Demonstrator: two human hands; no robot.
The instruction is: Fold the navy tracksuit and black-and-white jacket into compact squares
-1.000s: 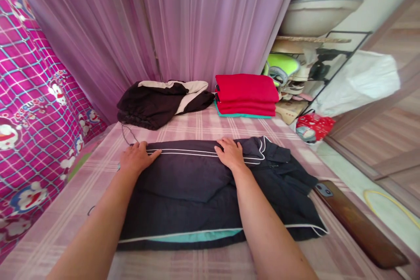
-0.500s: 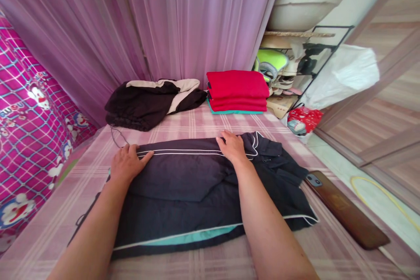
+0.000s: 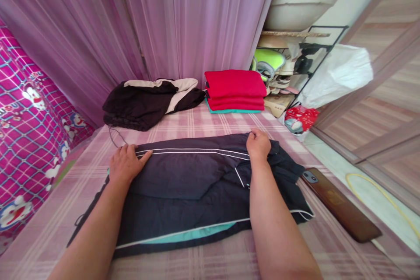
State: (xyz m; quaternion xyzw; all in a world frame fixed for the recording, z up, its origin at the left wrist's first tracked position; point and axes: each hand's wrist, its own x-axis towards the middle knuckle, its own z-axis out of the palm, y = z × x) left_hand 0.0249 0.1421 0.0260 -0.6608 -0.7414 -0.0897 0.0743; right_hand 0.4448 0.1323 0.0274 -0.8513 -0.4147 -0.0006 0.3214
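A dark navy jacket (image 3: 183, 179) with white piping and a turquoise lining lies partly folded across the checked bedsheet. Its double white stripe runs along the far side, between my hands. My left hand (image 3: 126, 164) rests flat on the far left corner of the jacket, fingers spread, pressing the cloth down. At the far right, near the collar end, my right hand (image 3: 259, 144) is closed, with the jacket's edge pinched in its fingers. Part of the cloth there is hidden behind that hand and forearm.
Behind the jacket lie a black and white jacket (image 3: 141, 103) and a stack of folded red clothes (image 3: 235, 89). A brown phone (image 3: 341, 205) with a cable lies at the right edge. Further right stand a shoe rack (image 3: 310, 76) and a white bag (image 3: 341, 72). A purple curtain (image 3: 197, 17) hangs behind.
My right hand has moved right along the jacket's far edge and gone from lying open to gripping the cloth. The stripe there is pulled straighter. My left hand stays in place.
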